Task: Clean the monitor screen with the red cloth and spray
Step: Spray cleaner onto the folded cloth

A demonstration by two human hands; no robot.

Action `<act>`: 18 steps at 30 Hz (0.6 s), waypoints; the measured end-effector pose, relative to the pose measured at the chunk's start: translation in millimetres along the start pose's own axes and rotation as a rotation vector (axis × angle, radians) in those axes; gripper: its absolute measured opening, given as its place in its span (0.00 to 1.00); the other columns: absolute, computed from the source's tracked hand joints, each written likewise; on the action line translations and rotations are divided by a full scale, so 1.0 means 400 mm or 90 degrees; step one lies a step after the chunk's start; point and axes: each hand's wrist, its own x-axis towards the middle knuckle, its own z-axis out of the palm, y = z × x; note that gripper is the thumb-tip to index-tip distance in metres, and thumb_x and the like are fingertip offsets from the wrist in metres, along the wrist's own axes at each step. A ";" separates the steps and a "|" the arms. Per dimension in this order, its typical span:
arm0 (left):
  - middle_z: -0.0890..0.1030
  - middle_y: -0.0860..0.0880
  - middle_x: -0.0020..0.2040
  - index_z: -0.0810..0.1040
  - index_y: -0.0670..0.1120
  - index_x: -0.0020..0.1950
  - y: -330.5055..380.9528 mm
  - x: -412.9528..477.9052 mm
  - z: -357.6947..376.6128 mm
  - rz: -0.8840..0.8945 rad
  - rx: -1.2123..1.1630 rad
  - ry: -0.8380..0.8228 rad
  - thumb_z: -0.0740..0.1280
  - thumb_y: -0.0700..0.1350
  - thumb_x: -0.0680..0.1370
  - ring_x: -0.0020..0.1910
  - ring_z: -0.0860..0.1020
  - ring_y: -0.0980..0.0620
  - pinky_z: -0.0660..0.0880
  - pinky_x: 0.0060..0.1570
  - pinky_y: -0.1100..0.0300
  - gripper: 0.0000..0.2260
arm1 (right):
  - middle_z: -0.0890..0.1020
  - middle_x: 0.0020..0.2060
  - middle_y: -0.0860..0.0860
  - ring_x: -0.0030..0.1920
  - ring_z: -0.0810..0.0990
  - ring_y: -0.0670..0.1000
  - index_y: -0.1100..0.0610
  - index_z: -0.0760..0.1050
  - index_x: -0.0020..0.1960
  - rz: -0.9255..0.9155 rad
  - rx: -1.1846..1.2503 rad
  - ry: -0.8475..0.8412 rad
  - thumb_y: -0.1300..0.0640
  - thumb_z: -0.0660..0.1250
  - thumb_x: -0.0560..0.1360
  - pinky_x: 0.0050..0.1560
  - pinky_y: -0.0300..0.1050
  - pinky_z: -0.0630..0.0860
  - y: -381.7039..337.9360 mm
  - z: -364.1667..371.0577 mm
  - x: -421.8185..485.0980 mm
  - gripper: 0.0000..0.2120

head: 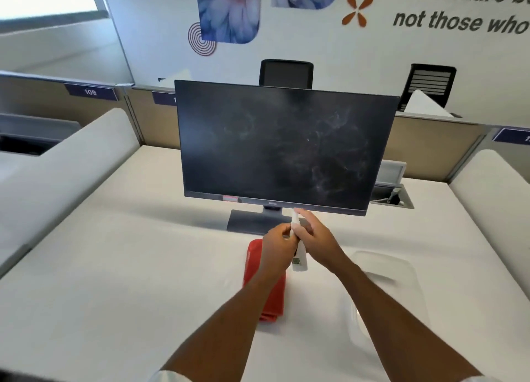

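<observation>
We hold one small white plastic spray bottle [300, 259] in both hands: right hand [315, 239] curled round its body, left hand [276, 247] pinching its neck. One folded red cloth [272, 298] lies on the white table [114, 267] beneath our left forearm. One clear plastic tub [401, 295] sits to the right, contents indiscernible. One smudged black flat monitor [281, 146] stands behind.

Dark screen, red cloth, white table.
The monitor screen [281, 149] is black-grey with pale, cloudy smear marks. The red cloth [274, 298] is one plain bright red, and the spray bottle [300, 259] is white. The table [129, 281] is plain white. On the white wall [315, 51] the flower prints [229, 11] are blue and violet, beside a purple ring pattern [200, 41] and an orange four-petal mark [357, 10].
</observation>
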 end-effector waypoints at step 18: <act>0.81 0.46 0.54 0.77 0.44 0.58 -0.175 -0.009 -0.114 -0.075 0.022 0.008 0.53 0.52 0.83 0.53 0.79 0.48 0.75 0.58 0.53 0.18 | 0.81 0.58 0.58 0.54 0.80 0.60 0.51 0.59 0.73 0.122 -0.174 -0.084 0.59 0.60 0.74 0.50 0.45 0.75 0.058 0.233 -0.085 0.28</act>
